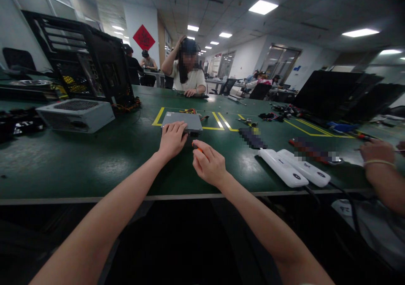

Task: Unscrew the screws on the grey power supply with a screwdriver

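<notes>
Person at a long, dark green, glossy work table [240, 179], both bare forearms reaching in from the near edge. Flat, grey, rectangular metal box [185, 118] lies on the tabletop ahead of them, across the near line of a yellow tape outline [157, 117]; bunch of red, yellow and black wires [189, 111] at its far side, small black socket [193, 134] on its near face. Left hand [173, 138] laid palm-down over the box's near left part, fingers extended on the top; can't tell how hard it presses. Right hand [209, 162] curled, thumb and fingers pinching a short orange-and-black tool handle [198, 147], dark end pointing at the box, just off its near edge; rest of the tool hidden by the hand. To the left, a bigger grey metal box with a round-cornered mesh grille [77, 115], next to a tall black open-frame computer case [109, 67]. To the right, two white rounded plastic devices [283, 166] side by side, black cables at their near ends, then large black flat panels [332, 93] behind. Across the table a co-worker in a pale top [187, 77], one arm raised to the head, other hand on the table. At far right, another person's hand [378, 153] with a thin rod-like tool
</notes>
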Tool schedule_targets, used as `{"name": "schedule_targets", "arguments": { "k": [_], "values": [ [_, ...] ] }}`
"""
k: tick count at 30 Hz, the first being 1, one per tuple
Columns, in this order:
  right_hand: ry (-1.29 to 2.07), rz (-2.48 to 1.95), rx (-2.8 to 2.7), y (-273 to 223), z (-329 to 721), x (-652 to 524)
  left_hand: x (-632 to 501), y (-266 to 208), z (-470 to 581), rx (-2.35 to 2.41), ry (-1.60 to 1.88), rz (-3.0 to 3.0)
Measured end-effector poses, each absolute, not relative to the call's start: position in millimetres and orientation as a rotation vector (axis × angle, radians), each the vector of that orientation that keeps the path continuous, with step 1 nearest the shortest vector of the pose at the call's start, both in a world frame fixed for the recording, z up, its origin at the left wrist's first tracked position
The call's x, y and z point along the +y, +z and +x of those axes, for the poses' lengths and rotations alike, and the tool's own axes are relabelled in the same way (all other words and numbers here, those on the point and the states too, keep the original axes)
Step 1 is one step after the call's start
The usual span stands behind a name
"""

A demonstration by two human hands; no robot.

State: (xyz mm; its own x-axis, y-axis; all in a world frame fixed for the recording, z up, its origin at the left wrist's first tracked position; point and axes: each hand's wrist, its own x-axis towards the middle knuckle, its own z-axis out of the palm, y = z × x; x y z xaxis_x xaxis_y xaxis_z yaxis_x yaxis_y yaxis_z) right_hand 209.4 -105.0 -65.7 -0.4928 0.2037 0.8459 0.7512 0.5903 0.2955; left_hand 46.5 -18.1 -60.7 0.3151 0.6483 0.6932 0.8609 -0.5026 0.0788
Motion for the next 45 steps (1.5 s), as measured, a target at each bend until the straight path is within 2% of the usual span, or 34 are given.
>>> {"name": "schedule_targets", "arguments": {
  "k": [28,45],
  "values": [
    [-0.966,-0.79,-1.966,-66.6,211.5,-105.0,-17.5,-61.2,46.7,-1.352,-0.993,-2.289],
    [-0.905,-0.758,-2.062,-68.8,206.8,-105.4,-17.1,-61.2,46.3,-1.352,-0.977,-2.274]
  ]
}}
